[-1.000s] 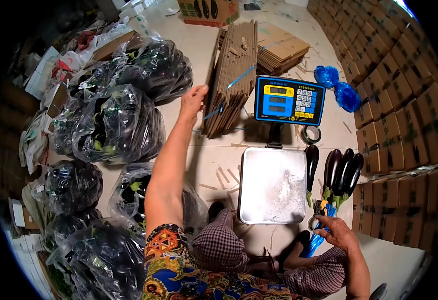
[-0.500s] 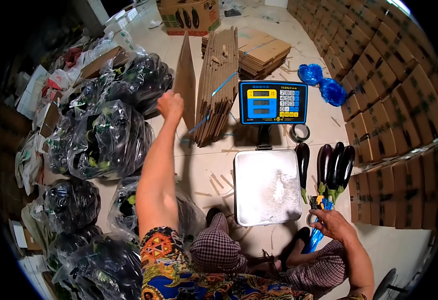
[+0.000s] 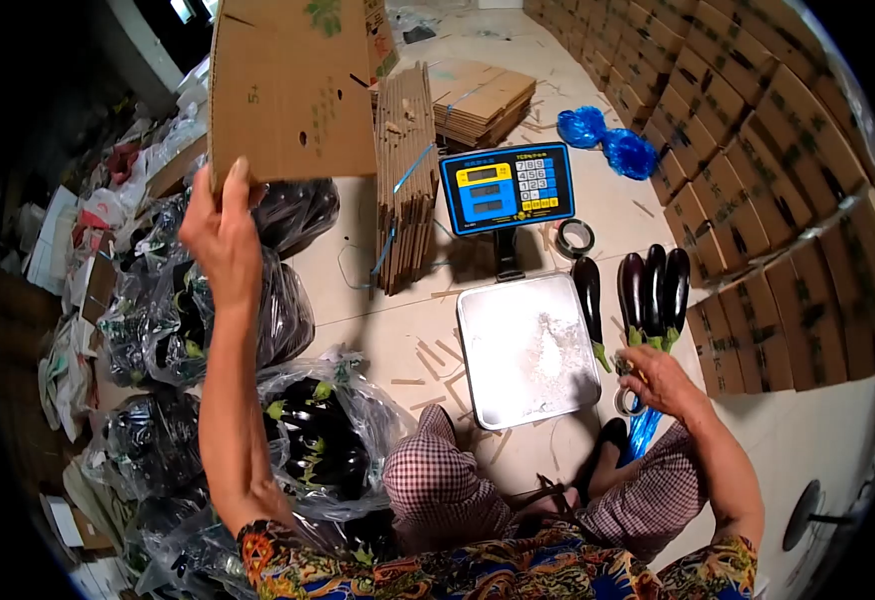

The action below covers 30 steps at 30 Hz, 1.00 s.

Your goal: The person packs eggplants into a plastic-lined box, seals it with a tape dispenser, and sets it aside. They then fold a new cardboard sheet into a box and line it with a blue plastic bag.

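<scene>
In my left hand (image 3: 226,235) is a flattened cardboard box (image 3: 288,110), pinched at its lower left corner and raised over the bagged eggplants. My right hand (image 3: 663,382) is low on the right with its fingers curled; what they close on is hidden. Just beside those fingers is a ring-shaped roll (image 3: 628,402), with blue plastic strips (image 3: 645,432) below it. Several loose eggplants (image 3: 656,295) lie beyond the right hand, and a single eggplant (image 3: 588,300) rests along the edge of the scale's metal plate (image 3: 528,350).
Bagged eggplants (image 3: 318,430) fill the left side. Folded cartons (image 3: 408,180) stand on edge behind the scale display (image 3: 508,188). A dark tape roll (image 3: 575,238) and blue plastic bundles (image 3: 608,140) lie on the floor. Stacked boxes (image 3: 748,130) line the right.
My left hand has lifted the flattened box up and to the left, away from the standing stack. My right hand has moved forward, closer to the eggplants. The view has shifted slightly.
</scene>
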### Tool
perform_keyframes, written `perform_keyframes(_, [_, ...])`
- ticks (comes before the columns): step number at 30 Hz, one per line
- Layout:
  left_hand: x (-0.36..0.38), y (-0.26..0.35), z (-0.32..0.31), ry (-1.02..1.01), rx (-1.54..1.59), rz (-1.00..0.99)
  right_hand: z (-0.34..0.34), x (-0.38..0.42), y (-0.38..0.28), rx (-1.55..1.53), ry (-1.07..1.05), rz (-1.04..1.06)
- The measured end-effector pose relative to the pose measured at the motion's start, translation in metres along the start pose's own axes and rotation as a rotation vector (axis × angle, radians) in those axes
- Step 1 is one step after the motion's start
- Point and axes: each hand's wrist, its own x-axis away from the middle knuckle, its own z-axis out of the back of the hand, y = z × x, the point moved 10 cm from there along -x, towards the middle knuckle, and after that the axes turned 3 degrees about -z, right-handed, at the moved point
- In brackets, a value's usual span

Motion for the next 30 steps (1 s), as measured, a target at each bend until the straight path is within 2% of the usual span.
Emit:
perform_keyframes(3, [0.031,0.06,0.022,-0.047,-0.121,-0.065,0.031,0.007,-0.014,0.08,0.297,0.054])
perform_keyframes(5, [0.047,0.088,0.03,-0.087,-0.042,-0.042,0.059,0.012,-0.031,0.048,0.461,0.088])
perform_keyframes(7, [0.062,0.094,0.03,-0.25,0.028,0.006,0.093,0.026,-0.052,0.026,0.691,0.087])
perform_keyframes(9, [0.071,0.097,0.021,-0.383,0.059,0.051,0.126,0.058,-0.077,0.251,0.998,0.153])
perform_keyframes(11, [0.083,0.105,0.004,-0.511,0.058,0.042,0.15,0.095,-0.108,0.382,1.219,0.262])
perform_keyframes(12, [0.092,0.113,-0.007,-0.563,0.051,-0.025,0.16,0.108,-0.125,0.443,1.285,0.251])
perform_keyframes(15, [0.115,0.123,-0.039,-0.718,0.086,-0.052,0.183,0.115,-0.145,0.631,1.179,0.149])
perform_keyframes(19, [0.141,0.104,-0.062,-0.908,0.106,0.003,0.177,0.089,-0.084,0.708,0.678,-0.07])
perform_keyframes(20, [0.146,0.101,-0.066,-0.927,0.138,-0.006,0.168,0.084,-0.066,0.59,0.584,-0.043])
perform_keyframes(23, [0.159,0.097,-0.081,-1.009,0.173,-0.018,0.153,0.084,-0.038,0.57,0.521,-0.098])
perform_keyframes(26, [0.168,0.095,-0.094,-1.068,0.163,-0.11,0.17,0.089,-0.071,0.602,0.6,-0.004])
perform_keyframes(28, [0.171,0.083,-0.105,-1.095,0.198,0.003,0.168,0.086,-0.066,0.621,0.591,0.102])
perform_keyframes(30, [0.171,0.062,-0.114,-1.107,0.249,0.099,0.127,0.061,-0.025,0.461,0.17,-0.022])
